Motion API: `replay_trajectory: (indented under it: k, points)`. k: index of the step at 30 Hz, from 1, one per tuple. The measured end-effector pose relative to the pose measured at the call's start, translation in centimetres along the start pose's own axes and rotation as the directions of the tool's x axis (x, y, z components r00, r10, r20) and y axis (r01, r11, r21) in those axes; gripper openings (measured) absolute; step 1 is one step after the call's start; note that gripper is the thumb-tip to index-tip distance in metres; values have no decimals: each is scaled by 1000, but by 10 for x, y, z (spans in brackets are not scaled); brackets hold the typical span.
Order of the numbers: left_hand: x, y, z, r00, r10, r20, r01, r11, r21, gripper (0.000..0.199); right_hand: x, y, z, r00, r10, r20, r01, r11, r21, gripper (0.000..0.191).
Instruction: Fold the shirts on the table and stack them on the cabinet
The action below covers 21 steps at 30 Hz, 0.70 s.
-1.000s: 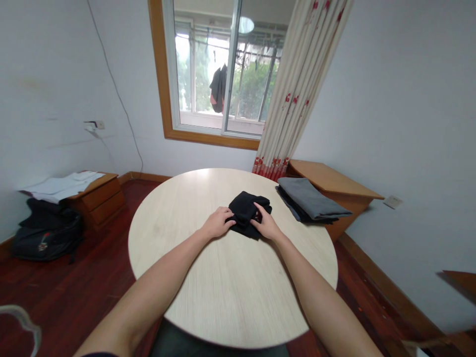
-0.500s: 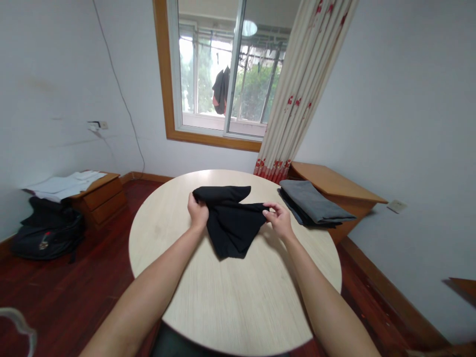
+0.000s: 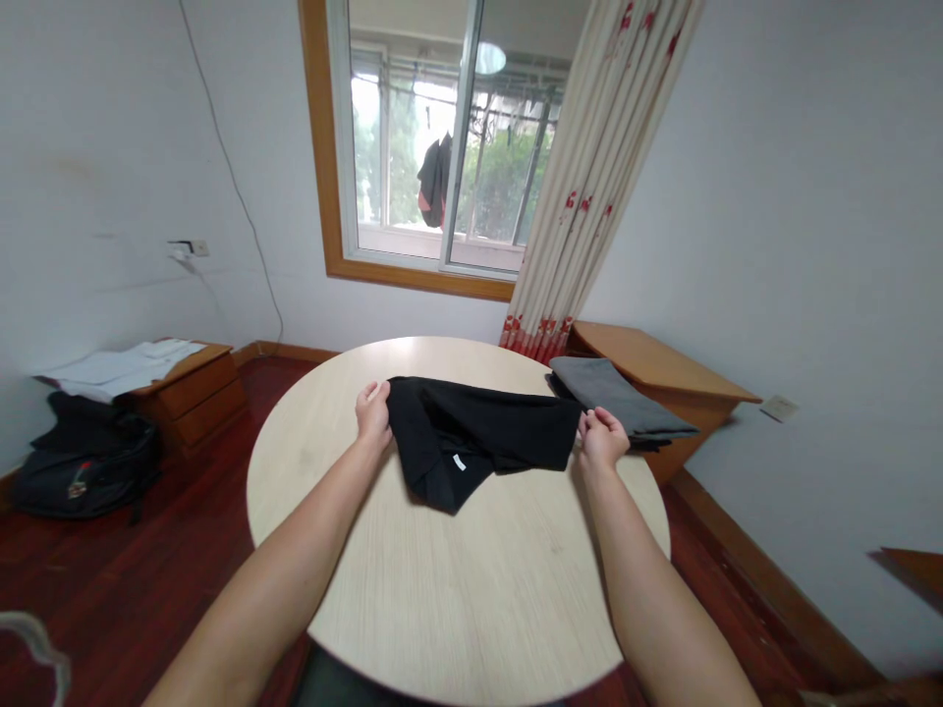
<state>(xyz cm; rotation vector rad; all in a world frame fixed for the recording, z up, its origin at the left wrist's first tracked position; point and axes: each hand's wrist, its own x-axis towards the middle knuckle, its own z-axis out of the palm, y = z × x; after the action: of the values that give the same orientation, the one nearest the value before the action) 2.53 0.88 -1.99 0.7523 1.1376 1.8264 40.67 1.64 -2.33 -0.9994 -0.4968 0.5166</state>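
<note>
A black garment (image 3: 486, 422) is stretched sideways between my two hands above the round pale wooden table (image 3: 442, 599). Its exact kind is unclear; a small white label shows on its lower part. My left hand (image 3: 374, 412) is closed on the upper left corner. At the right end, my right hand (image 3: 602, 437) pinches the edge. The cloth's lower left part hangs down in a loose point. Just beyond my right hand lies a stack of folded grey and black cloth (image 3: 619, 393) on the table's right side.
Behind the table's right edge stands a wooden desk (image 3: 655, 358), next to a curtain (image 3: 582, 196) by the window. On the left are a low drawer cabinet (image 3: 195, 393) with papers on top and a black bag (image 3: 88, 462) on the floor.
My right hand has moved to the right, pulling the black garment from a bunched shape into a wide strip. The white label has come into view. My left hand has shifted slightly left.
</note>
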Motion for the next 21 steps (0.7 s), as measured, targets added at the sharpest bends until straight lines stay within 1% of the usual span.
replay_trajectory:
  k: [1, 2, 3, 4, 5, 6, 7, 8, 9, 11, 12, 13, 14, 15, 16, 17, 18, 20, 21]
  points:
    - [-2, 2, -1, 999, 48, -21, -47, 998, 28, 52, 0, 3, -1, 999, -28, 36, 29, 999, -34, 33]
    - [-5, 5, -2, 991, 136, 6, -136, 985, 103, 58, -3, 6, -1, 994, -64, 88, 72, 994, -85, 33]
    - [-9, 7, -2, 967, 244, 67, -253, 946, 205, 63, -7, 8, 0, 983, -102, 153, 125, 981, -147, 34]
    - [-13, 9, -2, 925, 347, 155, -380, 871, 311, 66, -13, 9, 1, 964, -131, 230, 181, 960, -211, 35]
    - [-17, 10, -2, 869, 425, 255, -495, 771, 401, 67, -20, 10, 2, 939, -146, 313, 234, 935, -266, 35]
    - [-21, 10, -1, 813, 466, 350, -582, 666, 467, 65, -28, 9, 4, 905, -142, 402, 278, 911, -305, 36]
    - [-24, 10, -2, 772, 468, 430, -636, 576, 514, 64, -35, 9, 5, 860, -119, 496, 313, 891, -328, 38]
    - [-26, 8, -2, 752, 440, 491, -659, 512, 551, 63, -43, 8, 7, 803, -80, 591, 339, 877, -342, 41]
    - [-28, 6, -2, 753, 390, 530, -658, 468, 590, 65, -50, 7, 8, 730, -29, 683, 364, 862, -352, 44]
    - [-29, 2, -4, 794, 226, 565, -605, 397, 691, 78, -63, 6, 8, 547, 90, 833, 435, 819, -374, 52]
    - [-30, -1, -5, 816, 127, 563, -568, 355, 743, 87, -68, 6, 8, 452, 145, 880, 485, 788, -379, 60]
    - [-30, -2, -6, 832, 34, 553, -535, 307, 787, 96, -72, 6, 9, 373, 188, 909, 539, 753, -377, 68]
    - [-31, -4, -7, 841, -41, 539, -513, 257, 819, 104, -75, 6, 9, 317, 213, 924, 591, 717, -369, 75]
    - [-31, -5, -8, 844, -91, 529, -503, 210, 838, 109, -78, 6, 10, 282, 219, 934, 636, 687, -353, 78]
    - [-32, -5, -8, 842, -114, 527, -506, 172, 845, 111, -79, 5, 11, 266, 211, 941, 667, 664, -337, 74]
    - [-32, -5, -8, 836, -115, 536, -519, 147, 842, 110, -80, 4, 12, 268, 193, 944, 687, 649, -327, 63]
    - [-33, -4, -7, 826, -104, 553, -540, 135, 831, 106, -81, 3, 14, 283, 174, 943, 695, 640, -327, 49]
    - [-34, -3, -4, 797, -73, 599, -585, 147, 797, 97, -80, -1, 17, 314, 161, 936, 684, 646, -340, 25]
    - [-35, -1, -2, 780, -57, 623, -606, 177, 775, 93, -80, -4, 18, 317, 179, 931, 659, 664, -353, 18]
